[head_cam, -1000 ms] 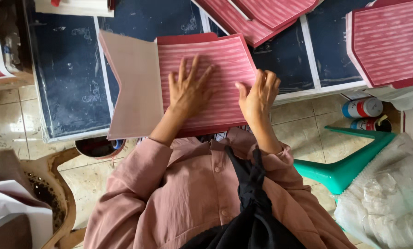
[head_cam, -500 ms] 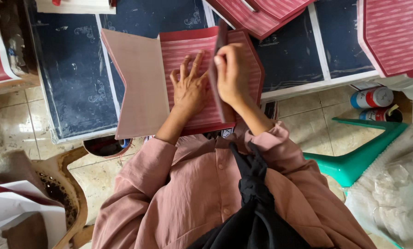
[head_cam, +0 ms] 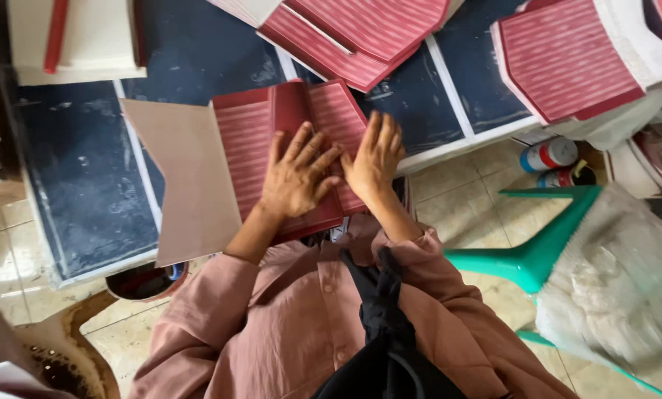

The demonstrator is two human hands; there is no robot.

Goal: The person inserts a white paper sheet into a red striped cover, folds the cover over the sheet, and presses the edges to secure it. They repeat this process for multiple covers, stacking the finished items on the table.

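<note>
Red striped cardboard sheet (head_cam: 246,140), flap folded over, pale underside showing.

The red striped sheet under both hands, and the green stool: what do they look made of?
The red striped sheet looks like matte paperboard: it holds sharp folds and its plain flap shows a dull pinkish back. The green stool looks like moulded plastic, smooth with a slight sheen.

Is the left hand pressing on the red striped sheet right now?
Touching. The head view shows the left hand lying flat, fingers spread, on the red striped sheet, with no gap visible beneath the palm.
</note>
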